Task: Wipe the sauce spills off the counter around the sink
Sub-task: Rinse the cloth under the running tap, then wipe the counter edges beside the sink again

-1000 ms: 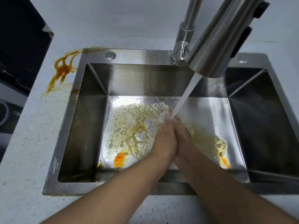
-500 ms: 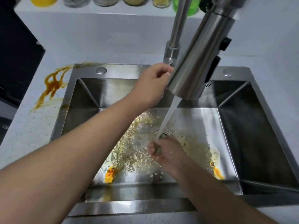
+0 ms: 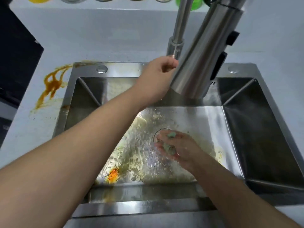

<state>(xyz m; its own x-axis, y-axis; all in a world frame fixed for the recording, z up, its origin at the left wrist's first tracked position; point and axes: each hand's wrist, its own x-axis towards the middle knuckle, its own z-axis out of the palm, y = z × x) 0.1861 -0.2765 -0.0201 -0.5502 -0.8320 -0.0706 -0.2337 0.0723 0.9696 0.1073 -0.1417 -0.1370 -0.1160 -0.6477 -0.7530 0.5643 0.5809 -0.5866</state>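
Note:
Brown-orange sauce (image 3: 51, 84) streaks the pale counter (image 3: 24, 129) at the sink's back left corner. The steel sink (image 3: 266, 145) holds foamy, sauce-tinted water and an orange smear (image 3: 113, 176) near its front. My right hand (image 3: 177, 148) is down over the drain, closed around a small wet greenish cloth or sponge (image 3: 169, 148). My left hand (image 3: 158, 79) reaches up to the base of the steel faucet (image 3: 200, 63), fingers curled at the handle, partly hidden behind the spout. No water stream shows under the spout.
The big faucet spout hangs over the middle of the sink. Several jars (image 3: 187, 2) line a ledge at the back. A dark appliance (image 3: 16, 63) stands at the left of the counter.
My left hand left the right one and rose to the faucet base. The water stream seen earlier is gone. The right hand stays low in the sink with the cloth.

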